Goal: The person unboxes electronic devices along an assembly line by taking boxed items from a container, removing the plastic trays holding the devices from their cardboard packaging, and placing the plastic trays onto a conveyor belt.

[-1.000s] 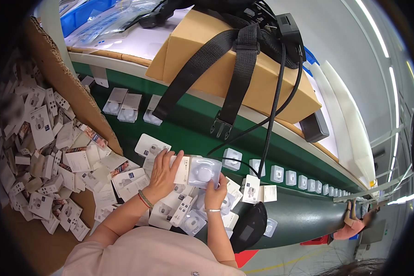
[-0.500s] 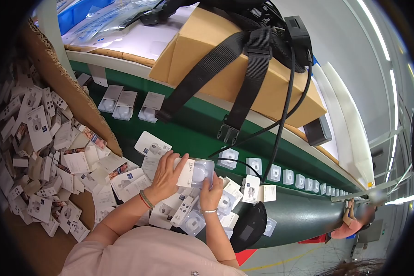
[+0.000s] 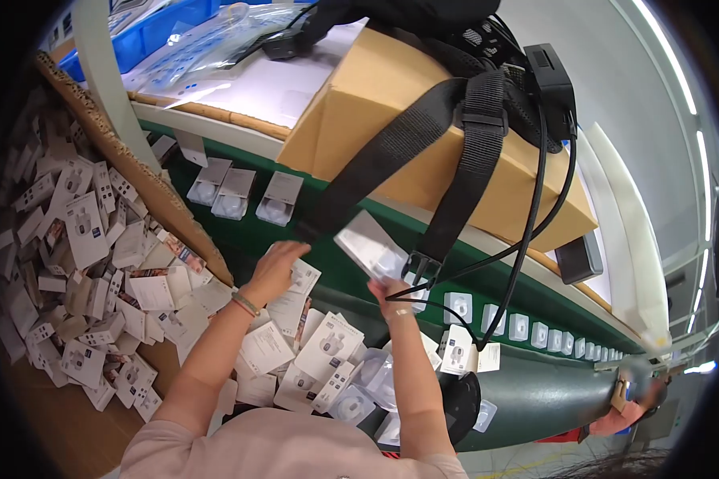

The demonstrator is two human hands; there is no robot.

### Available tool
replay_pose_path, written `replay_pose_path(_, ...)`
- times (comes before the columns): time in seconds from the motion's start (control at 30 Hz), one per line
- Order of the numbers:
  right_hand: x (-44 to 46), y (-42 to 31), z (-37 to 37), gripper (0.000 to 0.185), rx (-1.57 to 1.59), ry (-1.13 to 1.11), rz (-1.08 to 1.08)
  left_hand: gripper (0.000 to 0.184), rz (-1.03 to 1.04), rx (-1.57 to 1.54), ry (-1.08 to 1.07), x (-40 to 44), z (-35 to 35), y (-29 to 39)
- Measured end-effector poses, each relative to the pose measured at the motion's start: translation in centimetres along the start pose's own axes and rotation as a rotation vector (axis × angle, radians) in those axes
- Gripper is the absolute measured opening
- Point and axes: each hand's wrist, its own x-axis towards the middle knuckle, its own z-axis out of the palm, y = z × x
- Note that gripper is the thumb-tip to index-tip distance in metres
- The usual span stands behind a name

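Top (image 3: pixel 272 447), one: pale pink cloth, lightly creased. Sleeves (image 3: pixel 158 439), two: short, matching pink. Left hand (image 3: pixel 272 270): bare; at its wrist, slim bracelet (image 3: pixel 245 303), muted green with reddish strand, finer detail too small to tell. Right hand (image 3: pixel 387 290): bare; at its wrist, narrow bangle (image 3: pixel 400 313), pale, silvery.

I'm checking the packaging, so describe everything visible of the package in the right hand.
The package is oblong: a pale, flat, card-like part at its upper end, a clear, plastic-looking part at the lower, with something whitish inside. It slants in view against the green belt, the right hand gripping its lower end. Blur hides any print.
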Motion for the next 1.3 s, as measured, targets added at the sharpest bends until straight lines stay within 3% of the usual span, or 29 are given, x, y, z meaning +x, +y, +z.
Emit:
replay_pose_path(0.03, 3.5, 2.4, -0.6, 0.019, 0.086, -0.072, 0.001, 0.078, 0.01, -0.002, -0.006, 0.3, 1.4, -1.5)
replay_pose_path(0.07, 6.2, 4.5, -0.8, 0.019, 0.169, -0.144, -0.001, 0.075, 0.155, 0.147, -0.123, 0.6, 3.2, -2.7)
replay_pose_path(0.13, 7.4, 6.8, 2.2, 0.02, 0.141, 0.07, 0.093, 0.072, 0.332, 0.296, -0.241, 1.4, 3.9, -2.3)
replay_pose_path(0.2, 7.4, 8.9, 4.9, 0.022, 0.295, 0.161, 0.149, 0.073, 0.07, 0.381, -0.441, 1.2, 2.4, -0.5)
replay_pose_path(0.23, 7.5, 10.3, 5.9, 0.023, 0.366, 0.158, 0.156, 0.085, 0.051, 0.377, -0.504, 1.5, 3.4, -1.8)
replay_pose_path(0.27, 9.0, 12.5, 6.2, 0.023, 0.243, 0.109, 0.107, 0.085, 0.056, 0.379, -0.507, 1.5, 3.7, -2.4)
replay_pose_path(0.37, 11.2, 14.4, 8.5, 0.027, 0.575, 0.181, 0.314, 0.094, 0.09, 0.361, -0.458, 1.5, 4.0, -3.0)
replay_pose_path(0.4, 10.2, 15.7, 8.7, 0.033, 0.557, -0.017, 0.232, 0.096, 0.094, 0.385, -0.461, 1.3, 3.7, -3.0)
replay_pose_path(0.47, 9.8, 13.5, 8.0, 0.043, 0.352, -0.161, 0.286, 0.098, 0.103, 0.399, -0.464, 1.4, 2.8, -2.0)
replay_pose_path(0.53, 7.5, 8.4, 5.1, 0.035, -0.249, -0.205, 0.051, 0.098, 0.024, 0.311, -0.502, 1.0, 1.3, -1.1)
replay_pose_path(0.57, 6.1, 5.6, 3.8, 0.035, -0.535, -0.182, -0.061, 0.082, 0.018, 0.261, -0.39, 0.7, 0.7, -0.5)
replay_pose_path(0.6, 6.2, 3.5, 2.0, 0.045, -1.305, -0.041, -0.351, 0.082, 0.013, 0.255, -0.386, 0.9, 0.9, -0.8)
replay_pose_path(0.63, 6.2, 4.8, -0.1, 0.042, -1.356, 0.473, -0.777, 0.078, -0.031, 0.25, -0.296, 0.9, 1.0, -1.3)
replay_pose_path(0.67, 1.9, 0.5, -0.4, 0.051, -1.567, 0.424, -0.747, 0.074, -0.073, 0.251, -0.214, 0.9, 1.0, -1.9)
replay_pose_path(0.73, 5.1, 4.4, -4.5, 0.072, -1.62, 0.421, -0.568, 0.07, -0.114, 0.255, -0.132, 0.8, 0.9, -2.2)
replay_pose_path(0.8, 5.8, 6.2, -5.3, 0.084, -1.607, 0.594, -0.374, 0.069, -0.226, 0.086, 0.168, 0.9, 0.8, -2.1)
replay_pose_path(0.83, 5.8, 6.4, -5.5, 0.09, -1.61, 0.616, -0.297, 0.071, -0.194, 0.031, 0.292, 0.9, 1.2, -2.3)
replay_pose_path(0.87, 4.6, 5.3, -5.1, 0.081, -1.666, 0.537, -0.35, 0.066, -0.073, -0.259, 0.498, 1.5, -0.2, -0.4)
replay_pose_path(0.93, 2.3, 2.1, -3.7, 0.073, -1.543, 0.393, -0.391, 0.075, -0.152, -0.483, 0.558, 1.6, -1.3, 0.9)
replay_pose_path(0.97, 4.2, 2.7, -5.4, 0.062, -1.416, 0.263, -0.561, 0.075, -0.226, -0.664, 0.535, 1.6, -1.1, 0.6)
replay_pose_path(1.0, 5.0, 2.6, -6.0, 0.054, -1.112, 0.04, -0.639, 0.072, -0.269, -0.899, 0.523, 1.6, -1.0, 1.0)
replay_pose_path(1.03, 0.4, -0.1, -3.3, 0.051, -0.738, -0.051, -0.265, 0.068, -0.321, -1.132, 0.526, 1.7, -0.8, 1.3)
replay_pose_path(1.07, -4.6, -3.0, -0.1, 0.048, -0.355, -0.128, 0.098, 0.068, -0.317, -1.132, 0.538, 1.8, -0.2, 0.9)
replay_pose_path(1.13, -6.4, -0.5, -0.8, 0.045, 0.171, -0.488, 0.164, 0.06, -0.449, -1.662, 0.646, 2.3, 2.4, 0.0)
replay_pose_path(1.27, -9.0, 0.8, -0.2, 0.052, 0.319, -0.624, 0.293, 0.053, -0.407, -1.84, 0.517, 1.7, 2.6, 2.6)
replay_pose_path(1.3, -9.1, 1.1, -0.4, 0.055, 0.368, -0.757, 0.296, 0.051, -0.386, -1.812, 0.471, 1.6, 2.9, 2.7)
